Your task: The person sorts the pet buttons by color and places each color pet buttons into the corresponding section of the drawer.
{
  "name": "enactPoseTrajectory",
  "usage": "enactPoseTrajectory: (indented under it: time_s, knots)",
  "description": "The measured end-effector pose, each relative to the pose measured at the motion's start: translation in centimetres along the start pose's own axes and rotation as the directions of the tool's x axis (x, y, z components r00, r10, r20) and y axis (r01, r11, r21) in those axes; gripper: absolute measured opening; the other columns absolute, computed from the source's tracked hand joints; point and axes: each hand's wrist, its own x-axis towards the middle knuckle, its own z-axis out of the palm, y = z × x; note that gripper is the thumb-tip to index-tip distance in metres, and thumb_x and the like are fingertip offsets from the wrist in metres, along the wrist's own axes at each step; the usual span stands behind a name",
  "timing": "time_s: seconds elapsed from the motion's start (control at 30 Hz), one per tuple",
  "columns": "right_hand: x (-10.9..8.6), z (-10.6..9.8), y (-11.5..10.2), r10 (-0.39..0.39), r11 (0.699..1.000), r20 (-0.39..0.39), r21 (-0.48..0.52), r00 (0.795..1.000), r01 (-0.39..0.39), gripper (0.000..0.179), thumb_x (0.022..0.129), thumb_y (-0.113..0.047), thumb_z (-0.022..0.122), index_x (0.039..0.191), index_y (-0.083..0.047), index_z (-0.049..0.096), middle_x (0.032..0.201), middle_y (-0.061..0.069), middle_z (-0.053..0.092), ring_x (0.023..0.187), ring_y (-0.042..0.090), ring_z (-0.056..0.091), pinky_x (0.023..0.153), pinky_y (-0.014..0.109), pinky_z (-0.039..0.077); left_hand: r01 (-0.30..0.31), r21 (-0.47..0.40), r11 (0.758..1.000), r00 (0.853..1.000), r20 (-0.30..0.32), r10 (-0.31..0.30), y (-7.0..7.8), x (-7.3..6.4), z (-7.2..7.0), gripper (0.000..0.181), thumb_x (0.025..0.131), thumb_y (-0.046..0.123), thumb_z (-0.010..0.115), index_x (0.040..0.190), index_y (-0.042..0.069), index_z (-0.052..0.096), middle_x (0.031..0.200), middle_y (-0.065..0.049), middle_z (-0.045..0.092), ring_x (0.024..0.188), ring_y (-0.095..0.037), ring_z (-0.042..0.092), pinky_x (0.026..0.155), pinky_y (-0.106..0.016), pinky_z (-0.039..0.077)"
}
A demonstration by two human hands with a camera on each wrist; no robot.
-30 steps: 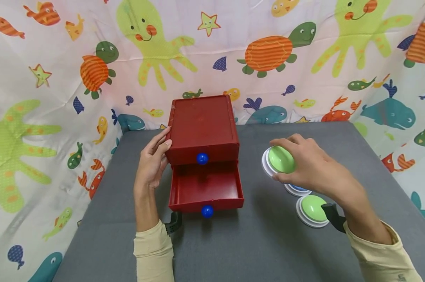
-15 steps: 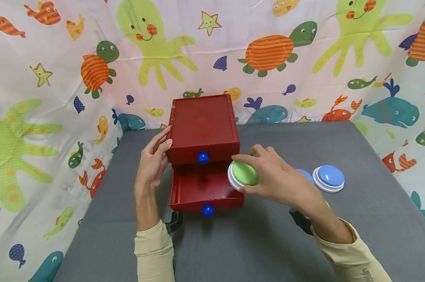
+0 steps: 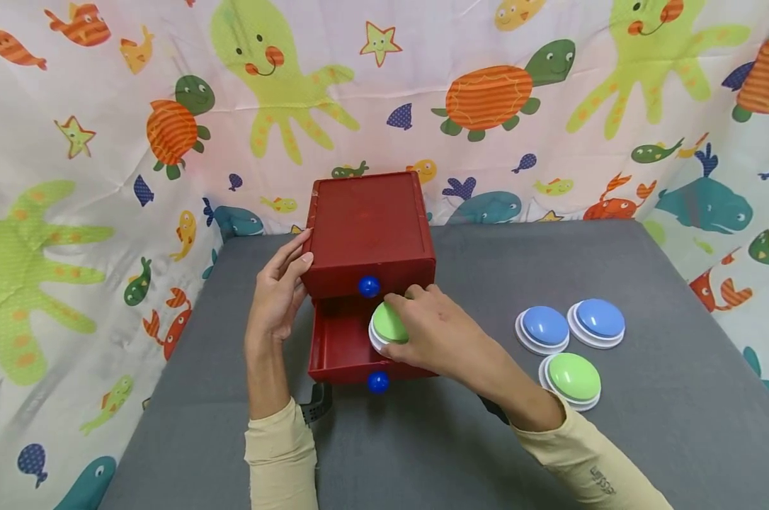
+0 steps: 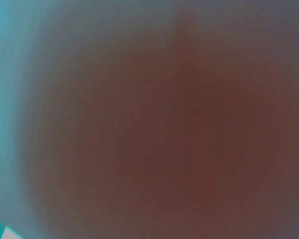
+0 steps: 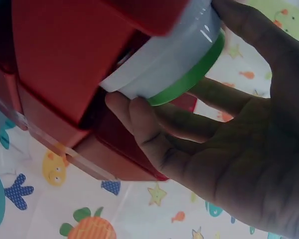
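Grey desk (image 3: 384, 453), printed cloth (image 3: 416, 42) behind: I see the right hand (image 3: 438, 329) pinching the round light (image 3: 389, 322) over the open drawer (image 3: 343, 343), green face tilted up toward the palm; the left hand (image 3: 275, 297), loosely spread, touches the cabinet (image 3: 365, 227).

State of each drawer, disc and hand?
Red plastic upper drawer: closed
Red plastic lower drawer: pulled open
Right hand: gripping green-domed round white disc
That disc: at lower drawer; contact unclear
Left hand: touching left side of red drawer box
Left blue-domed round white disc: on grey tabletop, dome up
Right blue-domed round white disc: same
Other green-domed disc: same
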Motion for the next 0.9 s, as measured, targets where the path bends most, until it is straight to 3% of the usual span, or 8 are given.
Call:
enactPoseTrajectory:
  time_s: [0.3,0.57,0.9]
  knots:
    - [2.3,2.2,-0.5,-0.018,0.999,0.048,0.04,0.999,0.016,0.052,0.078,-0.037,0.091,0.117,-0.008,0.072,0.089,0.004,0.068,0.081,0.017,0.057,0.074,0.03,0.055,-0.012,0.005,1.0,1.0,-0.001,0.012,0.1,0.2,0.2,0.049,0.106,0.025,0.059,0.155,0.028,0.051,0.161,-0.004,0.047,0.142,-0.029,0.053,0.101,-0.028,0.058]
    - [4.0,4.3,-1.4,-0.1,0.991,0.079,0.097,0.992,0.092,0.057,0.077,-0.03,0.093,0.125,-0.007,0.071,0.104,0.006,0.074,0.086,0.017,0.063,0.084,0.03,0.063,-0.004,0.006,1.0,1.0,0.008,0.004,-0.1,0.1,0.2,0.05,0.107,0.024,0.059,0.156,0.027,0.05,0.162,-0.004,0.045,0.143,-0.029,0.051,0.103,-0.027,0.057]
    - [4.4,4.9,-2.1,-0.161,0.987,0.097,0.026,0.982,0.159,0.052,0.083,-0.029,0.089,0.128,-0.009,0.071,0.11,0.008,0.072,0.089,0.016,0.066,0.086,0.029,0.065,-0.003,-0.001,1.0,1.0,0.001,0.003,-0.2,-0.1,0.2,0.049,0.107,0.026,0.059,0.155,0.028,0.051,0.162,-0.004,0.046,0.143,-0.028,0.051,0.102,-0.025,0.057]
